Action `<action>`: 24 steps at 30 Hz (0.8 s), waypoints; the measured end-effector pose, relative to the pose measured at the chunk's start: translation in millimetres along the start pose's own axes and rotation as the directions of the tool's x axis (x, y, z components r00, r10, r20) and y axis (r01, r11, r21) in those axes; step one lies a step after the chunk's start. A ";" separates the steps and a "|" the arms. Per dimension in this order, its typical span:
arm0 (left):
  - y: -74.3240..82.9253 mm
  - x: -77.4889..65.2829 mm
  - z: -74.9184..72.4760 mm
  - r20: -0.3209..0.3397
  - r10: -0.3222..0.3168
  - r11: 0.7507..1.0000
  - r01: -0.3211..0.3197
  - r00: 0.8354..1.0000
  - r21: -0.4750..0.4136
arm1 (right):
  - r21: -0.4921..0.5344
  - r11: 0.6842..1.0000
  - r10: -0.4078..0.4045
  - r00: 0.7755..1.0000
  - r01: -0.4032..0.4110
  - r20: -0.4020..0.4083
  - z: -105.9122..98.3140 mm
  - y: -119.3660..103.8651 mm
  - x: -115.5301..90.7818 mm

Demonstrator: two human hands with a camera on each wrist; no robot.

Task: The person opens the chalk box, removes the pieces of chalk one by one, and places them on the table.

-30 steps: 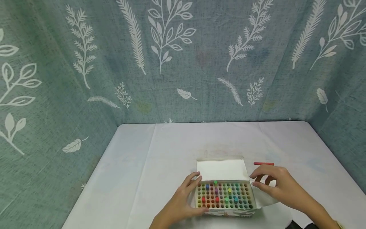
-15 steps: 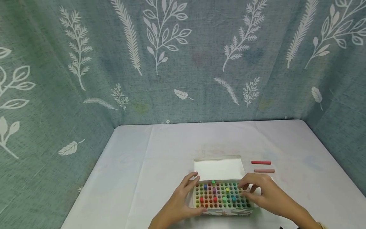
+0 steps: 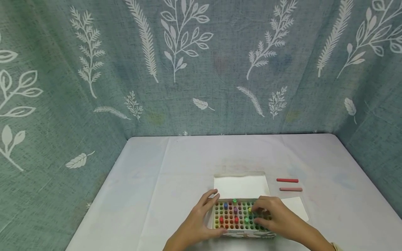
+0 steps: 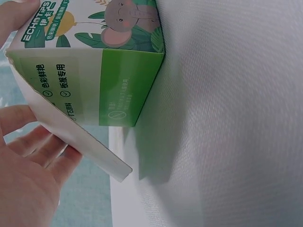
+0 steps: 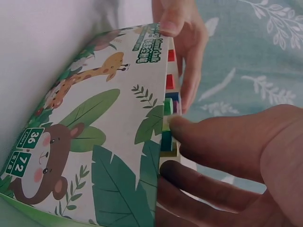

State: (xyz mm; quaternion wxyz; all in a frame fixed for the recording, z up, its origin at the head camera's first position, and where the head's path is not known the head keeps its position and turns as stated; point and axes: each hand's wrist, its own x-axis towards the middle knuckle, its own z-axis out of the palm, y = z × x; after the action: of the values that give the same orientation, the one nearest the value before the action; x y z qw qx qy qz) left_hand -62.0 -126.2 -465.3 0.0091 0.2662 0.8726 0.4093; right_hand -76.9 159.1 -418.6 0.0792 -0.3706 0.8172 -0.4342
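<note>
Right hand point(image 3: 272, 212) moved leftward, grip unclear; left hand point(image 3: 198, 217) holds box point(image 3: 248, 234); only right wrist view shows bear point(image 5: 45, 158).

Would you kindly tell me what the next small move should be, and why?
I would suggest that the right hand gently pinch the teal chalk stick, since it appears poised around that stick, not yet gripping it, while the left hand holds the box.

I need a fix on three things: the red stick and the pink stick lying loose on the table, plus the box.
Red stick point(image 3: 287, 180): head view, middle of its length.
Pink stick point(image 3: 290, 189): head view, middle of its length.
Box point(image 5: 102, 130): right wrist view, its long printed side.
</note>
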 end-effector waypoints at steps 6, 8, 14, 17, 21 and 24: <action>-1.5 -2.5 -0.5 0.007 -0.014 1.000 0.014 1.000 -0.014 | 0.009 0.998 0.064 0.997 -0.065 0.045 2.0 -0.2 3.2; -1.9 -3.1 -0.5 0.007 -0.017 1.000 0.017 1.000 -0.019 | -0.010 0.997 0.077 0.995 -0.076 0.056 2.0 -0.5 3.8; -2.5 -3.2 0.4 -0.006 -0.008 1.000 0.008 1.000 -0.020 | -0.086 0.994 0.081 0.992 -0.073 0.097 1.2 -0.4 3.2; -2.1 -3.0 0.2 -0.007 -0.009 1.000 0.009 1.000 -0.019 | -0.147 0.987 0.085 0.991 -0.069 0.104 1.0 -3.0 2.0; -1.6 -1.8 0.3 0.000 -0.007 1.000 0.007 1.000 -0.025 | -0.238 0.969 0.088 0.992 -0.064 0.090 0.5 -7.3 0.4; -1.2 -1.9 0.2 0.002 -0.009 1.000 0.009 1.000 -0.021 | -0.273 0.961 0.067 0.994 -0.040 0.092 0.6 -9.2 1.1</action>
State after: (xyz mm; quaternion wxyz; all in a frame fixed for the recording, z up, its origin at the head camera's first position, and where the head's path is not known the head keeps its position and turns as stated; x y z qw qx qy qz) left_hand -60.8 -127.6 -466.7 0.0146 0.2629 0.8694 0.4181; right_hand -72.5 154.8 -411.7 0.0803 -0.3771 0.8736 -0.2971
